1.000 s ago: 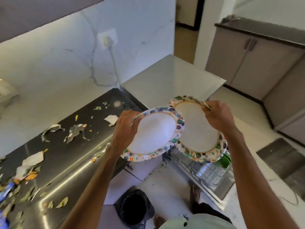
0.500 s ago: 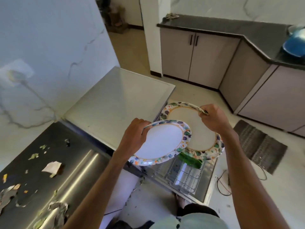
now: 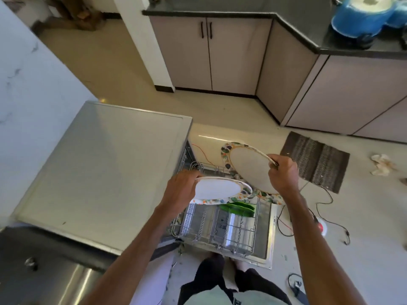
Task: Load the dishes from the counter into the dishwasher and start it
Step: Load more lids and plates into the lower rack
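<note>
Now two patterned plates are held above the pulled-out dishwasher rack: L hand grips near plate by its rim, R hand pinches far plate, tilted.

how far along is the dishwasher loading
Early. The rack is out, with green dishes already in it. The left hand holds the near plate and the right hand the far plate, above the rack. Remaining: slot both, close up, start it.
</note>
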{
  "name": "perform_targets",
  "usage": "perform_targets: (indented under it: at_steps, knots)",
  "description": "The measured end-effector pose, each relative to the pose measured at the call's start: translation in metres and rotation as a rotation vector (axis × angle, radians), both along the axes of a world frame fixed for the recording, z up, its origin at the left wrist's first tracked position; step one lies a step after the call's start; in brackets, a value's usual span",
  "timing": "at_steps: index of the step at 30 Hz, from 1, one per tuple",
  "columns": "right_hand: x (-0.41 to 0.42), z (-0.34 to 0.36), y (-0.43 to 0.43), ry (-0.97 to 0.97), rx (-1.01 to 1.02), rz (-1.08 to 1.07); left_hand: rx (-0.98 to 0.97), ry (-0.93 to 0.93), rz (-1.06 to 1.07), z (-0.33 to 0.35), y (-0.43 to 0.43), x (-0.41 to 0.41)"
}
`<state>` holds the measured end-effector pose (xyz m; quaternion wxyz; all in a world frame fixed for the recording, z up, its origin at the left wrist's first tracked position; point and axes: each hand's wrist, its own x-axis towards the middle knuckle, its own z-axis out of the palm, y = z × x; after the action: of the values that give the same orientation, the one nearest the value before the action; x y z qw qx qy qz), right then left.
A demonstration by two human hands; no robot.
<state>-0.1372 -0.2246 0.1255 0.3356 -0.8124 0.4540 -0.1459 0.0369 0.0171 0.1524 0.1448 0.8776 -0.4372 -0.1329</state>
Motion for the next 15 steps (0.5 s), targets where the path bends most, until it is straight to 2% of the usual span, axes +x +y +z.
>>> perform_targets:
  at_steps: [10,15]
  knots:
    - [0.024,-0.103,-0.014,0.012,0.076,-0.233,0.071,0.124,-0.051,-0.095,-0.054,0.037]
    - [0.037,-0.171,-0.019,0.047,0.099,-0.256,0.072,0.198,-0.03,-0.159,-0.061,0.041]
